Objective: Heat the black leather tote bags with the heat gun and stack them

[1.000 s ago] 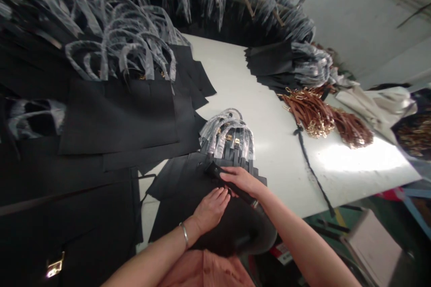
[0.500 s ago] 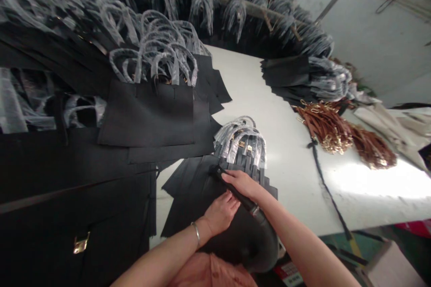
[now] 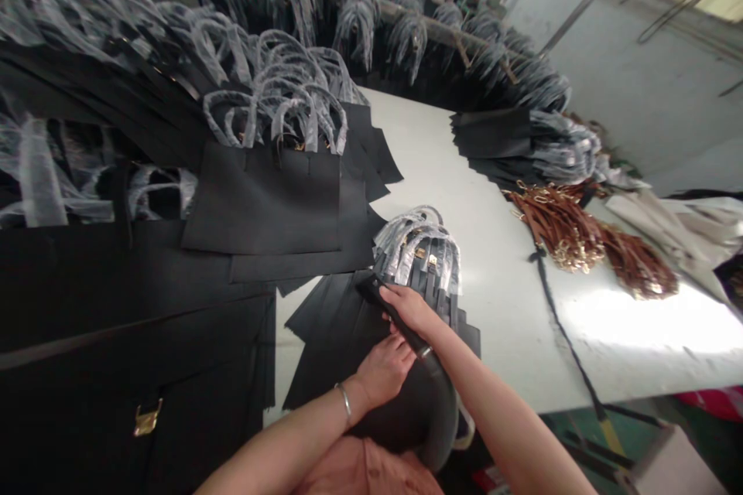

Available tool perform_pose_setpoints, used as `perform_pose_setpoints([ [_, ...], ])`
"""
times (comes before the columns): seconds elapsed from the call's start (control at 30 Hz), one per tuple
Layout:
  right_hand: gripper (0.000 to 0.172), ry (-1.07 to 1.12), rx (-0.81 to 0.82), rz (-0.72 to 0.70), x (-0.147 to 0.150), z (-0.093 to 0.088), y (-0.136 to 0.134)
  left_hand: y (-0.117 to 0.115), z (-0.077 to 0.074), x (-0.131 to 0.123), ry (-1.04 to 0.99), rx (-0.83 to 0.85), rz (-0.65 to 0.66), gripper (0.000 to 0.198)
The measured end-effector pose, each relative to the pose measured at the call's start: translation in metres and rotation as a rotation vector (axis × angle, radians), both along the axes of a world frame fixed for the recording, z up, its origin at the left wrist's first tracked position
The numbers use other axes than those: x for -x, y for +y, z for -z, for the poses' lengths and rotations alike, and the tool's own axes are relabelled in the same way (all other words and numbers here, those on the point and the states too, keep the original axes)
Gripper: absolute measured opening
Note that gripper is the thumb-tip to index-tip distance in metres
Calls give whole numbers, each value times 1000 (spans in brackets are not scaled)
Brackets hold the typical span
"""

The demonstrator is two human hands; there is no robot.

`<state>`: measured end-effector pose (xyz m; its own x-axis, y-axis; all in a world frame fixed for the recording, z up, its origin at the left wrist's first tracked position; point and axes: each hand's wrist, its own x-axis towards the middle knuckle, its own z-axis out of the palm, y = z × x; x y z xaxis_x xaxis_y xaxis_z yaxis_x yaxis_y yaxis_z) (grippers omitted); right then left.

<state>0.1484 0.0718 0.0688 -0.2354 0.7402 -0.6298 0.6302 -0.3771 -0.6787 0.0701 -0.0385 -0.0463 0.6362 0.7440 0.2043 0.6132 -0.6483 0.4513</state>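
Guiding the black hosed tool [image 3: 414, 339] over black panels [image 3: 325, 332] at the near edge of the tabletop [image 3: 499, 317] seems the current step. The right hand [image 3: 411, 308] clamps its fingers round it; the left hand's [image 3: 384, 367] grip is unclear. Shifting it probably calls for flat panels.

A salmon-orange fabric top [image 3: 357, 470] with soft creases covers the torso; a slim, smooth, silver-coloured metal bangle [image 3: 344, 404] circles the left wrist [image 3: 359, 394], and both forearms [image 3: 493, 402] are bare.
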Motion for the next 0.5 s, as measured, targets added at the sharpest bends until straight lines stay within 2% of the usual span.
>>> perform_pose_setpoints([
  [0.1,49,26,-97,149,-4,-1,3,-1,0,1,9,4,4,27],
  [0.23,56,63,-101,332,-46,-12,-13,-3,9,3,-35,-24,-20,37],
  [0.37,62,100,5,386,-86,-16,-42,-5,18,4,-35,-22,-8,38],
  [0.43,63,144,55,375,-89,-13,-53,-4,18,4,-27,-39,11,38],
  [0.5,63,190,72,339,-78,-7,-56,-4,15,3,-27,-38,29,37],
])
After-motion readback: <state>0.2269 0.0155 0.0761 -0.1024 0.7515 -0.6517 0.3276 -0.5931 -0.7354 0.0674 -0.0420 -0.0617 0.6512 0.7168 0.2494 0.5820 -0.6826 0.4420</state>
